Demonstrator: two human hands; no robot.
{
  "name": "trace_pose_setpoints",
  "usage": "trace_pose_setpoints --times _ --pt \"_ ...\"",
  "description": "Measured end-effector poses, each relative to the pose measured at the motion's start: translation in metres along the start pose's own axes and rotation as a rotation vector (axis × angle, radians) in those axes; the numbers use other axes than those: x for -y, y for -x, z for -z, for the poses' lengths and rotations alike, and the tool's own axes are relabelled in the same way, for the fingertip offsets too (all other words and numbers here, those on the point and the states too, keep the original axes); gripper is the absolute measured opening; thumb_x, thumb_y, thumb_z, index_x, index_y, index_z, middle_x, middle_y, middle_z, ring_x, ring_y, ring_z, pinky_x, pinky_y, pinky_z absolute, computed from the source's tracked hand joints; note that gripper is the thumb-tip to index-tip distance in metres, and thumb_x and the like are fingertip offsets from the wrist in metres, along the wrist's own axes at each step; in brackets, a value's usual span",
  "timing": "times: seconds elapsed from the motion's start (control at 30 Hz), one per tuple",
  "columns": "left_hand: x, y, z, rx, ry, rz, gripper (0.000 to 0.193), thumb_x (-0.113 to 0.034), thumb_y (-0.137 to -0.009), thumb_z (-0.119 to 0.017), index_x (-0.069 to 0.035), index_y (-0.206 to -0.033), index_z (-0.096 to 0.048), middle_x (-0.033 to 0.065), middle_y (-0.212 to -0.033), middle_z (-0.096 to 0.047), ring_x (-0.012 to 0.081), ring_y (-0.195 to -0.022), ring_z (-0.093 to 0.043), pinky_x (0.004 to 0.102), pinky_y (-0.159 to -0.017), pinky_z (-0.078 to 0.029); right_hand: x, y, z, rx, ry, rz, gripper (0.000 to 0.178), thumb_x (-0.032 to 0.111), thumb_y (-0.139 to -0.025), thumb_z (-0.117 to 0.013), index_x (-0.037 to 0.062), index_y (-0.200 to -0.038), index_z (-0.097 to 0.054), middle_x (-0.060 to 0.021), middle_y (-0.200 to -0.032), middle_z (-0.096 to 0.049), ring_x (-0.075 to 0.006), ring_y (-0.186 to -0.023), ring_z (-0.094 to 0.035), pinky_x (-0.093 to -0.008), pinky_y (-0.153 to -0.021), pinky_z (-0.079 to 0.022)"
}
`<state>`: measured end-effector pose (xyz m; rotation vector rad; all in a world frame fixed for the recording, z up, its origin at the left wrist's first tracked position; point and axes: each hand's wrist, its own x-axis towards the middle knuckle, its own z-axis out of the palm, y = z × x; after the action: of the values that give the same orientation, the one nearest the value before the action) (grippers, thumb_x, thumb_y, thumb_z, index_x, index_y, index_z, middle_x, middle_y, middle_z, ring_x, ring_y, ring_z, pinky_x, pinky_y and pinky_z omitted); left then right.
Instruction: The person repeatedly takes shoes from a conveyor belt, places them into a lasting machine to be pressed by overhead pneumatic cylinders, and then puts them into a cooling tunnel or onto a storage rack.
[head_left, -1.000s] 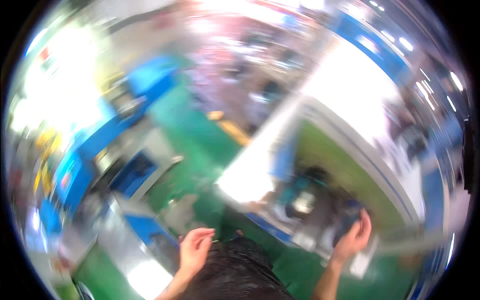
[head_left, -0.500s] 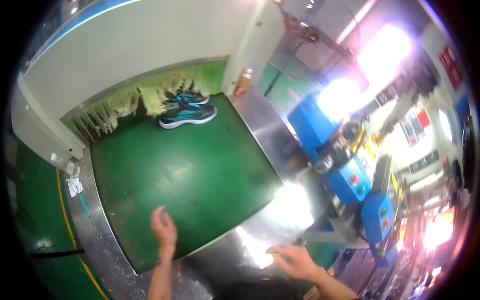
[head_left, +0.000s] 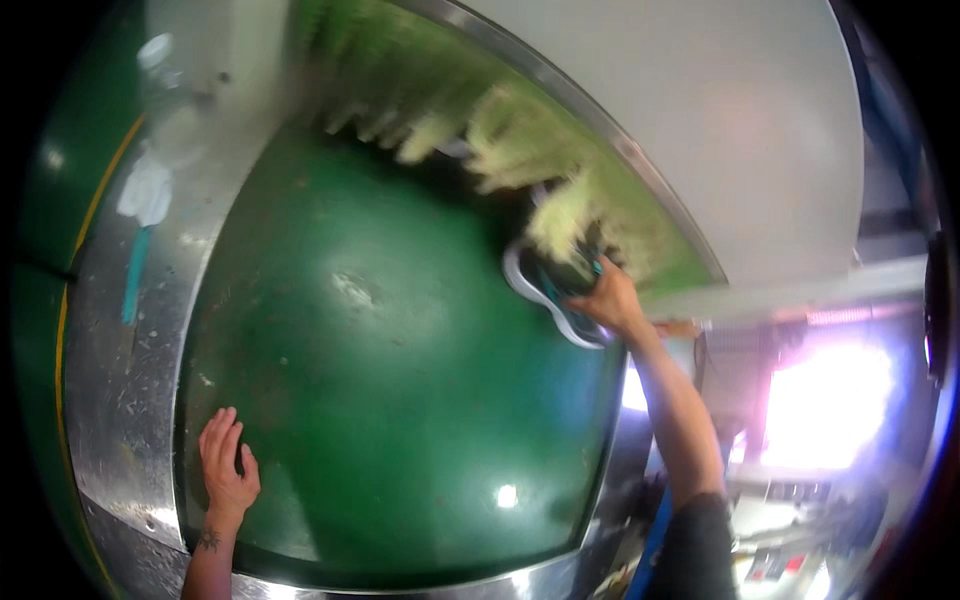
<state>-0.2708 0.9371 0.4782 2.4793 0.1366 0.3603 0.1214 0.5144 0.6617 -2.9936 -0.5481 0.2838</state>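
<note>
A dark sneaker (head_left: pixel 543 290) with teal accents and a white sole lies on the green belt (head_left: pixel 380 370), close against a frayed yellow-green curtain. My right hand (head_left: pixel 608 298) reaches far across and grips the sneaker's upper, thumb on the near side and fingers over the top. Hanging strands of the curtain (head_left: pixel 505 135) brush over the shoe and hide part of it. Behind them, pale bits show that I cannot make out clearly. Down at the near left, my left hand (head_left: pixel 228 468) hovers over the belt, holding nothing, its fingers stretched and thumb apart.
A large pale machine housing (head_left: pixel 720 130) rises above the curtain. Along the left metal ledge (head_left: pixel 120 400) lie a white crumpled cloth (head_left: pixel 148 190) and a slim teal tool (head_left: pixel 135 275). A blurred clear bottle (head_left: pixel 158 60) is farther up.
My right hand has gone from the near metal edge to the far sneaker and taken hold of it. My left hand stays low over the belt. The view has turned and come closer.
</note>
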Motion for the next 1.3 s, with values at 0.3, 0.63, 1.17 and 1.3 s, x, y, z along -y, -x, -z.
trace_pose_setpoints --times 0.3,0.63,1.17,1.3 --pt "-0.008 0.007 -0.009 -0.123 -0.123 0.084 0.041 -0.002 -0.078 -0.055 0.002 -0.119 -0.051 0.0155 -0.135 -0.049 0.0385 -0.127 -0.042 0.0477 -0.108 -0.032 0.135 0.297 -0.020 -0.059 -0.565 -0.346 0.077 0.049 -0.054 -0.087 0.0027 -0.109 -0.061 -0.0190 -0.100 -0.067 -0.0272 -0.095 -0.066 -0.0365 -0.083 -0.052" --pt "-0.343 0.056 0.071 1.441 1.061 0.919 0.069 -0.056 -0.095 -0.042 0.001 -0.134 -0.046 0.0157 -0.126 -0.058 0.0271 -0.112 -0.058 0.0404 -0.097 -0.045 0.127 0.537 0.111 -0.302 -0.574 0.595 0.068 0.017 -0.070 -0.074 0.0026 -0.129 -0.043 -0.0203 -0.123 -0.051 -0.0376 -0.108 -0.056 -0.0424 -0.094 -0.048" --pt "-0.566 0.235 -0.021 1.335 1.521 0.617 0.056 -0.024 -0.084 -0.062 0.005 -0.130 -0.047 0.0198 -0.119 -0.059 0.0354 -0.109 -0.058 0.0481 -0.094 -0.046 0.059 0.814 0.029 -0.730 -1.390 -0.370 0.083 0.022 -0.074 -0.079 0.0039 -0.141 -0.033 -0.0170 -0.134 -0.044 -0.0276 -0.125 -0.044 -0.0383 -0.105 -0.035" --pt "-0.654 0.260 -0.046 1.131 1.477 0.347 0.052 -0.038 -0.098 -0.045 0.001 -0.132 -0.046 0.0155 -0.127 -0.056 0.0249 -0.115 -0.054 0.0368 -0.100 -0.042 0.037 0.847 -0.013 -0.758 -1.364 -0.612 0.068 0.016 -0.071 -0.077 0.0113 -0.131 -0.047 -0.0203 -0.127 -0.048 -0.0343 -0.117 -0.049 -0.0428 -0.100 -0.040"
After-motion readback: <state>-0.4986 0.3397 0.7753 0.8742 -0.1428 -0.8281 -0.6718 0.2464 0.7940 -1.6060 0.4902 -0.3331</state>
